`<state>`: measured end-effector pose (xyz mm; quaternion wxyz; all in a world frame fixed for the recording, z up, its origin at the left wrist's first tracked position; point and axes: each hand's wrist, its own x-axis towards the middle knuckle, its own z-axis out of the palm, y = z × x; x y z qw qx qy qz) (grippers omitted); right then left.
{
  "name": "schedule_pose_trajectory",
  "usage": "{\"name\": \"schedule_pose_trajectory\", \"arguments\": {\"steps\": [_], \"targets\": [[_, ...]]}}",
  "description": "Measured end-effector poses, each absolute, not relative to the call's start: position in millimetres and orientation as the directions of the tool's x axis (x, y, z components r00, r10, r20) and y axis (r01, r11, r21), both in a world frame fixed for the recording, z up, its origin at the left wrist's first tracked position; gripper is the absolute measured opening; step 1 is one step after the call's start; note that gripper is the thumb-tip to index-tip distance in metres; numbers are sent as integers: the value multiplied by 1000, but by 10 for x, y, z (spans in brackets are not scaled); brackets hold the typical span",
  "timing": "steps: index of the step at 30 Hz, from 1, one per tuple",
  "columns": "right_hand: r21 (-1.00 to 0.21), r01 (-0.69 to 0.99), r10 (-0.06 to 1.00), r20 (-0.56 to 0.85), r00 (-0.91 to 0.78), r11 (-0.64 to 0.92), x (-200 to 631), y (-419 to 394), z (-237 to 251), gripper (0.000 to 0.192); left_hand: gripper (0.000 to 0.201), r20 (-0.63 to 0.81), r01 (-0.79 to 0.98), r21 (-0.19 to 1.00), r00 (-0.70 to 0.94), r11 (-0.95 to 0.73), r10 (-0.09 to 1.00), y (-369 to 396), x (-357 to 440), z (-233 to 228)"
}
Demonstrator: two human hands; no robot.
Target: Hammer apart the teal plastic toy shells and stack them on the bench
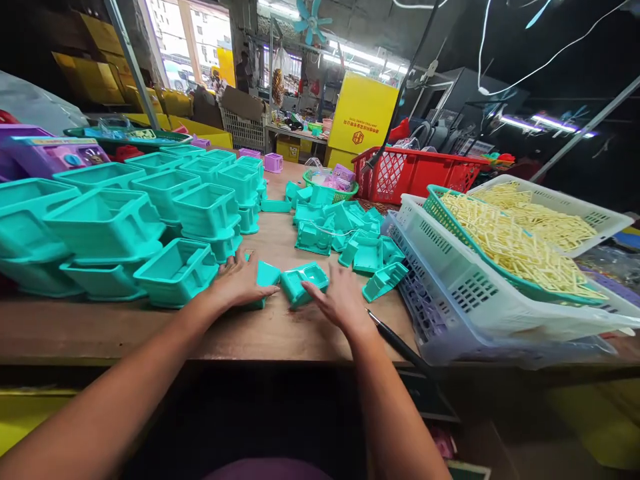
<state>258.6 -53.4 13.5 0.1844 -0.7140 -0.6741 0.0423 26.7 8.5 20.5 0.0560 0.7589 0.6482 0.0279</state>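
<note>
My left hand is at the near middle of the table, its thumb and fingers around a turquoise plastic part that it partly hides. Just to the right, my right hand has its fingers apart, the thumb at the edge of a turquoise plastic car-body-like shell lying on the table. Left of my left hand stands an open turquoise tub-shaped shell, beside stacked rows of similar shells. Beyond my right hand lies a loose heap of turquoise parts.
A black-handled screwdriver-like tool lies right of my right forearm. White crates and a green basket of pale yellow sticks border the right side. Behind stand a red crate and a yellow carton.
</note>
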Motion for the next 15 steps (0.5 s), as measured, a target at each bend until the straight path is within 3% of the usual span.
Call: {"name": "schedule_pose_trajectory", "arguments": {"steps": [3, 7, 12, 15], "targets": [[-303, 952, 999, 14, 42, -36, 2207, -313, 291, 98, 104, -64, 986, 133, 106, -97, 992, 68, 268, 226], [-232, 972, 981, -192, -18, -27, 2041, 16, 377, 110, 102, -33, 975, 190, 128, -119, 991, 95, 213, 198], [-165, 986, 948, -315, -51, -2, 2010, 267, 451, 124, 109, 200, 865, 414, 219, -284, 955, 142, 146, 47], [-184, 983, 951, -306, -41, -17, 1974, 302, 475, 121, 112, 217, 848, 465, 169, -254, 961, 128, 205, 16]]}}
